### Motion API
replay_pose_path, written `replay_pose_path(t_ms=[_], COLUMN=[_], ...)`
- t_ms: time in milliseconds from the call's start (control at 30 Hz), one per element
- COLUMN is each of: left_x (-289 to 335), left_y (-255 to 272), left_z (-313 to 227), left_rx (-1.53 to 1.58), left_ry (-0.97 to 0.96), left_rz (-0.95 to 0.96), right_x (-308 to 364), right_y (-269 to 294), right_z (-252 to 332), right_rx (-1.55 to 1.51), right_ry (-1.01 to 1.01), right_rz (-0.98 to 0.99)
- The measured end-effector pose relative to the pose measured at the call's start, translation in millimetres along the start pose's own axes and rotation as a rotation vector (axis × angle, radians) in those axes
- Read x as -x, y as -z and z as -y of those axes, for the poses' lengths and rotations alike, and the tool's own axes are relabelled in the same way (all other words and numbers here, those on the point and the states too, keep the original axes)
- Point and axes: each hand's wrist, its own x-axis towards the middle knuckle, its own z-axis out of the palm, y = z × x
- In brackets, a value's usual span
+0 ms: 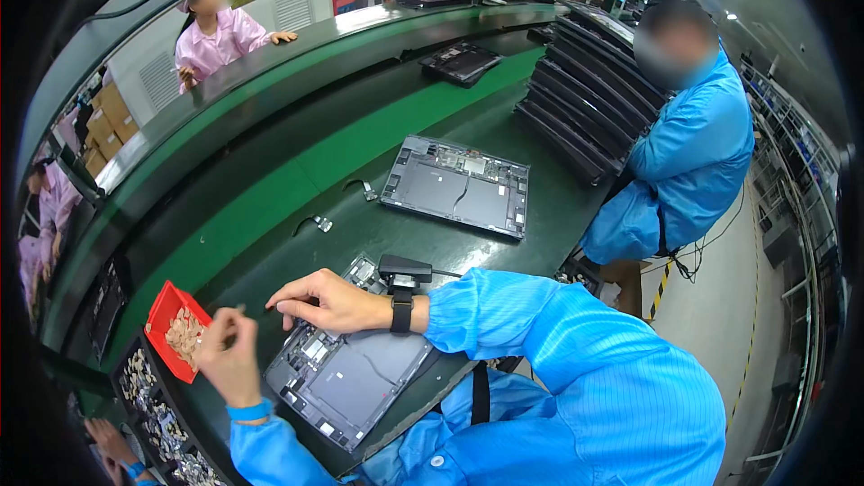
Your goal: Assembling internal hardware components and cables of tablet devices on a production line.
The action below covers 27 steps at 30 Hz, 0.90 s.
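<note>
Left fingers curled, grip unclear, beside red bin of tan pieces; right fingers parted over laptop

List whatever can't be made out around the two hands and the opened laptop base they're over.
All in the head view:
- Left hand: motion blur hides what, if anything, its fingertips hold.
- Opened laptop base: the right hand and wrist cover part of its far side.
- Tan pieces in the red bin: too small to identify.
- Black tray: cut off by the lower edge.
</note>
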Motion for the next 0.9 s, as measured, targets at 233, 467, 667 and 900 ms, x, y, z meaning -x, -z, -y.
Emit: replay_pose_path(t_ms=[233,467,667,900], left_x=[-22,6,9,5], left_y=[34,-13,-16,-15], left_z=[21,-11,0,3], left_rx=[0.085,-0.091,-0.035,-0.046], left_ry=[-0.002,-0.556,-0.489,-0.514], left_rz=[-0.312,0.056,0.05,0.07], right_x=[-4,3,6,3], right_y=[3,4,-6,-5], right_z=[-15,-2,3,11], right_rx=[-0.252,-0.155,0.039,0.188], right_ry=[-0.276,-0.333,-0.27,-0.182], right_rz=[-0.027,0.121,0.153,0.164])
